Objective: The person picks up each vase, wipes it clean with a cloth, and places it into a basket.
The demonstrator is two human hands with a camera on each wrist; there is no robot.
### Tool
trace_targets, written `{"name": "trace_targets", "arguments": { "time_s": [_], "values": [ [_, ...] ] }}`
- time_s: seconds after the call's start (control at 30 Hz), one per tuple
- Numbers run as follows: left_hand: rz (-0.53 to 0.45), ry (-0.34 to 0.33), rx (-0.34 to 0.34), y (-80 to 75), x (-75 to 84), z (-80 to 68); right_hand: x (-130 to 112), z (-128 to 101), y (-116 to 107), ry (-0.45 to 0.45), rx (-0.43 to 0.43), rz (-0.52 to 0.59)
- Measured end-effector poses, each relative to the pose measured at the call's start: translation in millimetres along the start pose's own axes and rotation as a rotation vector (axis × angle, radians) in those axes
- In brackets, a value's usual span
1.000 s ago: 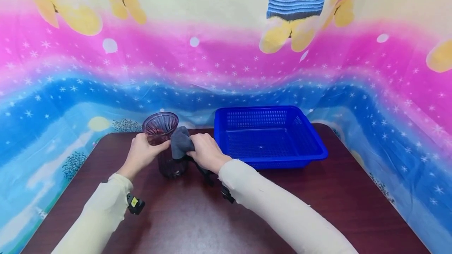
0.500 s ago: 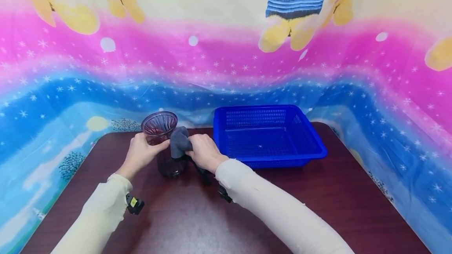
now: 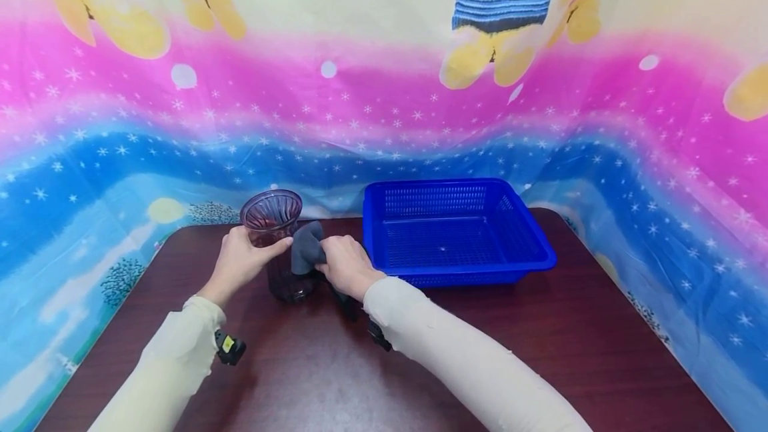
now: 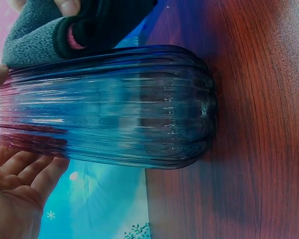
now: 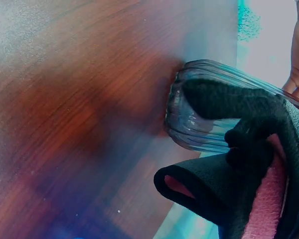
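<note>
A ribbed, purple-tinted glass vase (image 3: 271,211) with a flared rim stands upright on the table, left of centre. My left hand (image 3: 240,259) grips it just below the rim, thumb on the near side and fingers around the far side. In the left wrist view the vase's ribbed body (image 4: 134,109) and rounded base show clearly. My right hand (image 3: 348,264) holds a bunched grey cloth (image 3: 307,249) against the vase's right side. The cloth's dark edging and pink inner face (image 5: 266,209) show in the right wrist view, where most of the right hand is hidden.
A blue plastic basket (image 3: 459,272) with perforated walls stands at the back right of the dark wooden table (image 3: 360,379), close to the right hand. A printed curtain (image 3: 384,105) hangs behind and along both sides of the table.
My right hand and the cloth have slid slightly down along the vase's side. The left hand and the vase stay in place.
</note>
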State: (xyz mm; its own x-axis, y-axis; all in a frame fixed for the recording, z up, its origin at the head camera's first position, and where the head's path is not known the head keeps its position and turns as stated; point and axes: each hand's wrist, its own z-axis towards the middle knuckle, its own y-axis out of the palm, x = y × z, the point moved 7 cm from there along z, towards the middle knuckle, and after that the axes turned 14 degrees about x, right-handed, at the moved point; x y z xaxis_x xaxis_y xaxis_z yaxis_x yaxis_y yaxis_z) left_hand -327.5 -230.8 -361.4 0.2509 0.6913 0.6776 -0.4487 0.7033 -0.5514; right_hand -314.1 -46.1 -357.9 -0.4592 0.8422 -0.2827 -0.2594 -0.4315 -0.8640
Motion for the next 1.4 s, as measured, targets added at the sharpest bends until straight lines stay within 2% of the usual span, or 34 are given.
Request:
{"name": "trace_targets", "arguments": {
  "time_s": [0.37, 0.63, 1.03, 1.4],
  "values": [
    [-0.008, 0.007, 0.010, -1.5, 0.3, 0.5, -4, -6, 15, -0.002, -0.025, -0.015],
    [-0.019, 0.001, 0.004, -1.6, 0.4, 1.3, 2, -13, 25, -0.008, -0.025, -0.058],
    [-0.019, 0.006, 0.018, -0.9, 0.2, 0.6, 13, -29, 49, -0.037, -0.072, -0.125],
    [-0.025, 0.016, 0.026, -1.2, 2.1, -0.7, 16, -36, 60, 0.004, -0.121, -0.140]
  ]
}}
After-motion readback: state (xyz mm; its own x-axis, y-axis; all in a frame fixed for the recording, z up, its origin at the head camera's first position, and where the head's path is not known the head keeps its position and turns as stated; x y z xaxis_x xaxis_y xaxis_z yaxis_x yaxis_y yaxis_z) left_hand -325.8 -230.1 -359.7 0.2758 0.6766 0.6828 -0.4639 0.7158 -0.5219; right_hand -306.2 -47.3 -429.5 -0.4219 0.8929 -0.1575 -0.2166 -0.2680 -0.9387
